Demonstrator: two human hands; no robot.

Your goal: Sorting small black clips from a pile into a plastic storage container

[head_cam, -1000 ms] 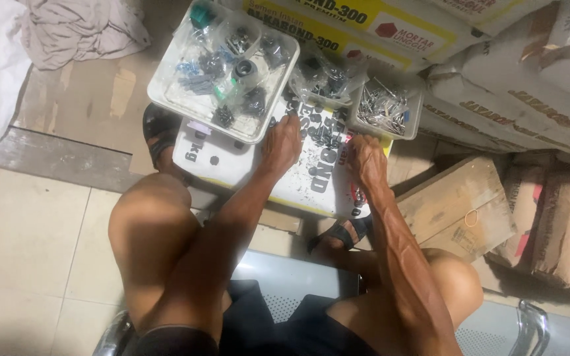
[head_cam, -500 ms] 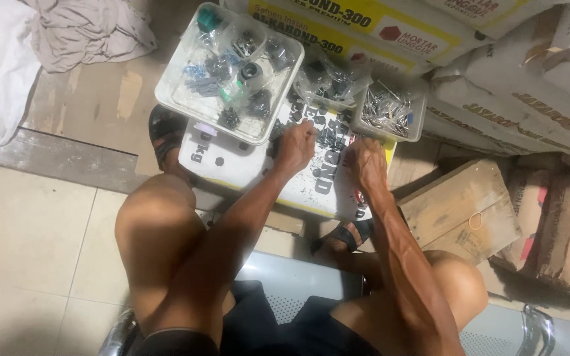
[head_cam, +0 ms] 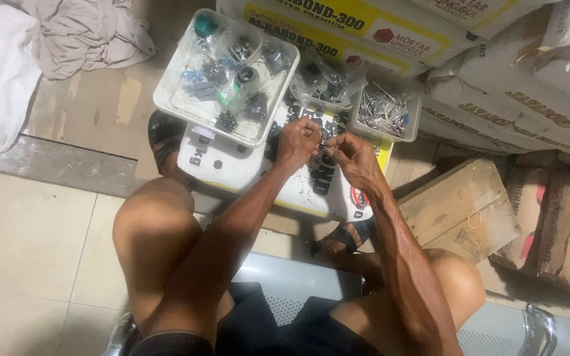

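My left hand and my right hand meet fingertip to fingertip over a white sack that serves as a work surface. Between the fingers sits a small dark metal part, pinched from both sides. Several similar dark small parts lie scattered on the sack beneath my hands. A clear plastic tray of bagged small hardware rests on the sack's far left. A smaller clear tub full of silvery screws stands at the far right, just beyond my right hand.
Stacked cement sacks fill the back and right. A wooden board with a rubber band lies right of my right knee. Crumpled cloth lies at the far left. I sit on a perforated metal seat, sandalled feet beside the sack.
Both hands have lifted off the scattered parts and come together, now pinching one small part between them. The view has shifted slightly.
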